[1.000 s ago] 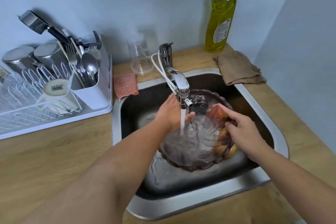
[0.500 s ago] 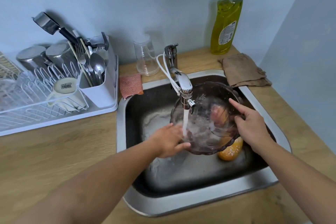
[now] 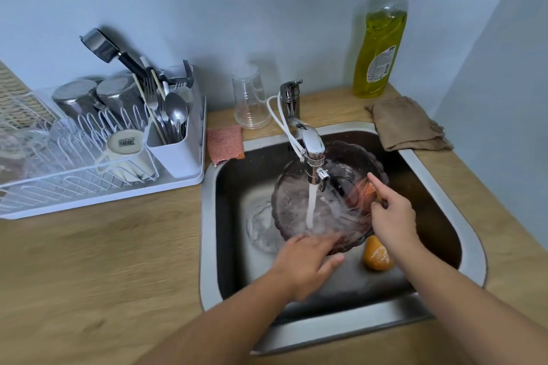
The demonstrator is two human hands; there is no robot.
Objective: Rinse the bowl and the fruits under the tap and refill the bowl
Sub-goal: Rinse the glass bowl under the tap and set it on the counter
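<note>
A dark purple scalloped glass bowl [image 3: 292, 201] is held tilted in the steel sink [image 3: 439, 184], under the running tap [image 3: 311, 142]. Water streams into its middle. My left hand [image 3: 305, 261] grips the bowl's near rim. My right hand [image 3: 391, 213] holds its right rim, index finger stretched out over the inside. An orange fruit [image 3: 376, 255] lies on the sink floor below the bowl's right edge. A second reddish fruit [image 3: 366, 190] shows through the glass behind the bowl.
A white dish rack [image 3: 89, 157] with cups and cutlery stands on the wooden counter at left. Behind the sink are a pink scrubber [image 3: 224, 142], an upturned clear cup [image 3: 249, 98], a dish soap bottle [image 3: 379, 35] and a brown cloth [image 3: 406, 124].
My left hand has slid from the bowl's far left rim down to its near rim. The bowl has turned in my hands, and the orange fruit now lies uncovered.
</note>
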